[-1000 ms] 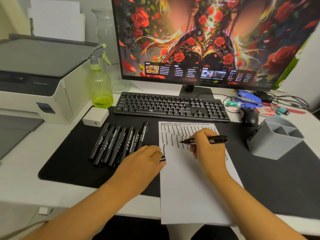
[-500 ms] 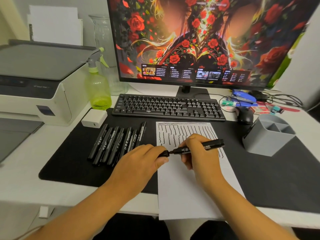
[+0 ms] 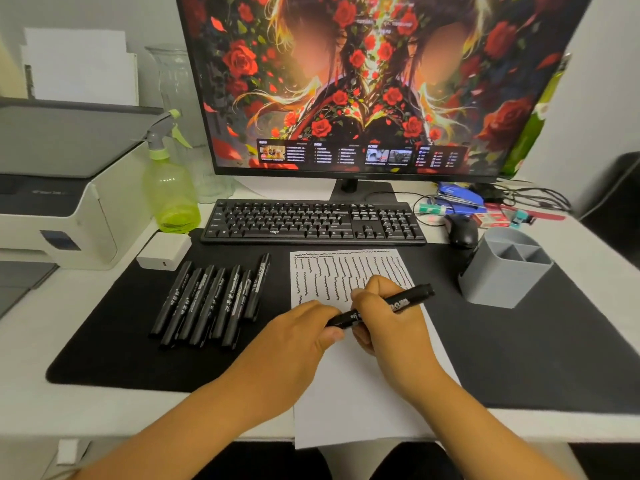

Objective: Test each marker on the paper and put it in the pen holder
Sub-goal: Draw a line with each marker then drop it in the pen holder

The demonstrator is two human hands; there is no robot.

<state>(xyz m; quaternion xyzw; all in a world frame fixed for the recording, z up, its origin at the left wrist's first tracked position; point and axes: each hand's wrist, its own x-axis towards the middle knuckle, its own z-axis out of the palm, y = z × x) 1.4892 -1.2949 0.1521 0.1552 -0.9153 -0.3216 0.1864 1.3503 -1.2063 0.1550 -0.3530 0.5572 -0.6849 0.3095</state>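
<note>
My right hand [image 3: 388, 317] grips a black marker [image 3: 403, 301] by its barrel, just above the white paper [image 3: 356, 393]. My left hand [image 3: 301, 336] holds the marker's left end, where the cap sits; the cap looks pushed on. Wavy black test lines cover the paper's upper part. Several more black markers [image 3: 211, 301] lie side by side on the black desk mat [image 3: 114, 341], left of the paper. The grey pen holder [image 3: 504, 268] stands at the right of the mat, its compartments showing no markers from here.
A black keyboard [image 3: 311, 221] and a monitor [image 3: 363, 81] stand behind the paper. A mouse [image 3: 460, 232] sits next to the pen holder. A green spray bottle [image 3: 171, 188], a white charger [image 3: 164, 251] and a printer [image 3: 52, 188] are at the left. Cables and clutter lie at the back right.
My right hand lifted the marker off the paper and swung its tip towards my left hand. The cap in my left hand has gone onto the marker's tip.
</note>
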